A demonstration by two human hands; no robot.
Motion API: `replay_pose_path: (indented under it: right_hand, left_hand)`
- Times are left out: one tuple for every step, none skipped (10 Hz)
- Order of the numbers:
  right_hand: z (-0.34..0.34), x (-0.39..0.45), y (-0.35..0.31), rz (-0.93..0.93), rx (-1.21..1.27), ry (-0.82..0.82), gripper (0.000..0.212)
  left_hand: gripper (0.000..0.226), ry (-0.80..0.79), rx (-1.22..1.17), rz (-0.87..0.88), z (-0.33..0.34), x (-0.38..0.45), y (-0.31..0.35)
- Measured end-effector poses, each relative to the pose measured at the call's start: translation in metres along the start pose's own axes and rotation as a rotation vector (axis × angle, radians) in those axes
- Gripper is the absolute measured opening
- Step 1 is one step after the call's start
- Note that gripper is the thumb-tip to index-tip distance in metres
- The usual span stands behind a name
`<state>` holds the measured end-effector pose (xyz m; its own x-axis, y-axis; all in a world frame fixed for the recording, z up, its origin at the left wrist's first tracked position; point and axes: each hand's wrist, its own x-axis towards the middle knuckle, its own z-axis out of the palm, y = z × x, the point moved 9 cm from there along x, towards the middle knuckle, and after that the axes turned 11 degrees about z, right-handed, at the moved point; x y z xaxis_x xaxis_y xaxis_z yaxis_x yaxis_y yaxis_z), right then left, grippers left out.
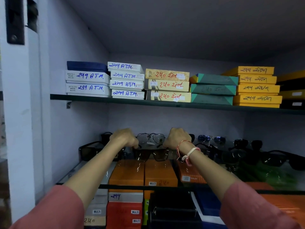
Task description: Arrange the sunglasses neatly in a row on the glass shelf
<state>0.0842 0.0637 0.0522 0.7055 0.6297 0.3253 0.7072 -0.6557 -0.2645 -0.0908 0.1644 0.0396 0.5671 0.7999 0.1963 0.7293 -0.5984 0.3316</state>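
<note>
While the left hand (124, 138) and right hand (177, 138) are pinching the ends of dark sunglasses (151, 154) on the glass shelf (79, 172), wire-frame glasses (151, 138) are sitting just behind, black pairs (247, 154) crowding beside them.

I face a recessed alcove with pale lilac-grey walls (79, 116) and a dim ceiling (165, 27). An upper shelf (115, 100) on a metal bracket (68, 104) carries stacked boxes (166, 85). A dark panel (14, 20) hangs on the left pillar.
</note>
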Motion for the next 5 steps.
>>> replay_pose_path:
  right_hand:
    - [0.002,0.001,-0.003,0.001,-0.016,0.0,0.026]
    - [0.0,-0.001,-0.002,-0.008,-0.024,-0.023,0.037]
    - [-0.011,-0.011,0.009,0.006,0.048,-0.034,0.051]
    - [-0.036,-0.033,0.033,-0.039,0.173,-0.005,0.049]
    - [-0.073,-0.06,0.072,-0.074,0.308,0.074,0.035]
  left_hand:
    - [0.038,-0.013,0.045,0.0,0.002,0.003,0.001]
    - [0.037,0.028,0.113,0.007,-0.004,0.0,0.003]
    - [0.043,0.15,0.105,0.042,-0.016,-0.017,0.008]
    - [0.043,0.307,0.042,0.207,-0.025,-0.054,0.025]
    - [0.039,0.407,-0.153,0.502,-0.028,-0.1,0.056]
